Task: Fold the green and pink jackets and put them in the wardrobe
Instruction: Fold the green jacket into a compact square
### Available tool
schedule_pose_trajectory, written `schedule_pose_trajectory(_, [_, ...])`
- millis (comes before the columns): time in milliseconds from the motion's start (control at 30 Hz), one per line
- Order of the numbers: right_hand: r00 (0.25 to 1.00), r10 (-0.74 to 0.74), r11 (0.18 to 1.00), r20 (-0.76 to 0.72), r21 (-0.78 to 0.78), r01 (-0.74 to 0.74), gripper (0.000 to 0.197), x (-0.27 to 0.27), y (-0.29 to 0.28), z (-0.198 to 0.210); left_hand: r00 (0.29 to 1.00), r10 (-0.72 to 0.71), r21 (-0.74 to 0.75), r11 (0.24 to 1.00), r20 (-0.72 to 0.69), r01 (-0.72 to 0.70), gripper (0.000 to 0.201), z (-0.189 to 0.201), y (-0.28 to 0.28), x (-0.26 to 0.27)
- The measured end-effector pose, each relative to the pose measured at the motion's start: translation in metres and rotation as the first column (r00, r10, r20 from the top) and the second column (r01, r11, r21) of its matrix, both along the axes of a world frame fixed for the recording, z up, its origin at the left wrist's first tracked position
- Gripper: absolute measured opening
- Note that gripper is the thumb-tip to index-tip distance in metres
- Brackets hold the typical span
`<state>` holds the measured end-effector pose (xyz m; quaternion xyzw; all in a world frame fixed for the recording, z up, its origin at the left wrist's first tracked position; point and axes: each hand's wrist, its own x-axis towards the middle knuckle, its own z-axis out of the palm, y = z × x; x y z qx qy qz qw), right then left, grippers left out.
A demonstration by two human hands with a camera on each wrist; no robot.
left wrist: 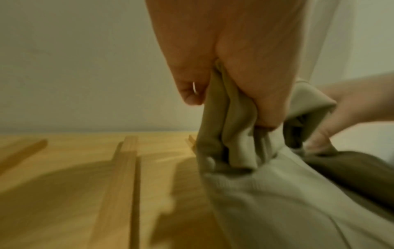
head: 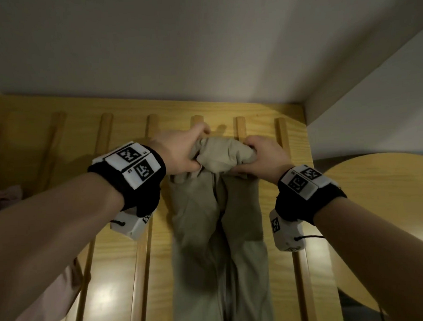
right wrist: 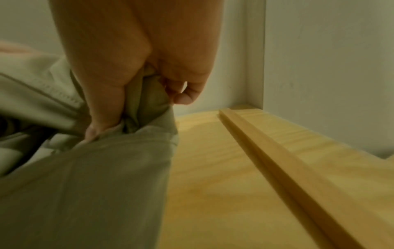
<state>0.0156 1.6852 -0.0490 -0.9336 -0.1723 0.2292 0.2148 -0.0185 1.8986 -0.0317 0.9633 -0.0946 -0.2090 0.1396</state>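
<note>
Now both hands pinch the green jacket (head: 218,220) on the slatted wooden board (head: 108,274): left hand (head: 181,153) fingers and right hand (head: 266,155) fingers curl round its bunched top edge.

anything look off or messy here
Only the pink jacket stands out: it lies crumpled and unfolded at the left edge of the slatted wooden surface. Both hands grip the green jacket, which looks undamaged.

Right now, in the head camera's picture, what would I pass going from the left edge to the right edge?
Pink jacket → left hand → green jacket → right hand → rounded wooden board.
</note>
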Motion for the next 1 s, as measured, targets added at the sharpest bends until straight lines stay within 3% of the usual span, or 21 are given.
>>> schedule_pose_trajectory(67, [0.995, -0.015, 1.000, 0.101, 0.011, 0.014, 0.044, 0.006, -0.001, 0.003, 0.959, -0.155, 0.098, 0.986, 0.237, 0.135, 0.078, 0.004, 0.000, 0.001])
schedule_pose_trajectory(133, [0.988, -0.014, 0.999, 0.156, 0.048, 0.006, 0.041, 0.014, -0.003, 0.006, 0.868, -0.312, 0.190, 0.948, 0.386, 0.256, 0.084, 0.005, 0.001, -0.003])
schedule_pose_trajectory(267, [0.990, 0.042, 0.990, 0.137, 0.130, -0.060, 0.039, 0.020, -0.010, 0.008, 0.772, -0.403, 0.247, 0.915, 0.491, 0.321, 0.074, 0.007, 0.002, -0.013])
schedule_pose_trajectory(367, [0.989, 0.083, 0.994, 0.121, 0.060, -0.091, 0.048, 0.014, -0.013, 0.007, 0.699, -0.479, 0.291, 0.878, 0.532, 0.380, 0.064, 0.008, -0.002, -0.018])
schedule_pose_trajectory(533, [0.963, 0.204, 0.977, 0.176, -0.091, -0.190, 0.078, -0.001, -0.016, 0.010, 0.708, -0.468, 0.283, 0.884, 0.528, 0.373, 0.069, 0.006, -0.007, -0.021])
schedule_pose_trajectory(633, [0.960, 0.234, 0.972, 0.156, -0.062, -0.226, 0.092, 0.000, -0.011, 0.018, 0.707, -0.449, 0.265, 0.893, 0.547, 0.363, 0.081, 0.004, -0.006, -0.022])
schedule_pose_trajectory(767, [0.982, 0.190, 0.980, 0.015, 0.063, -0.190, 0.074, 0.007, -0.002, 0.020, 0.692, -0.458, 0.235, 0.887, 0.558, 0.397, 0.085, 0.001, -0.005, -0.022])
schedule_pose_trajectory(1000, [0.948, 0.306, 0.943, 0.090, -0.168, -0.289, 0.059, 0.015, 0.012, 0.012, 0.660, -0.437, 0.181, 0.889, 0.611, 0.421, 0.081, -0.009, -0.003, -0.026])
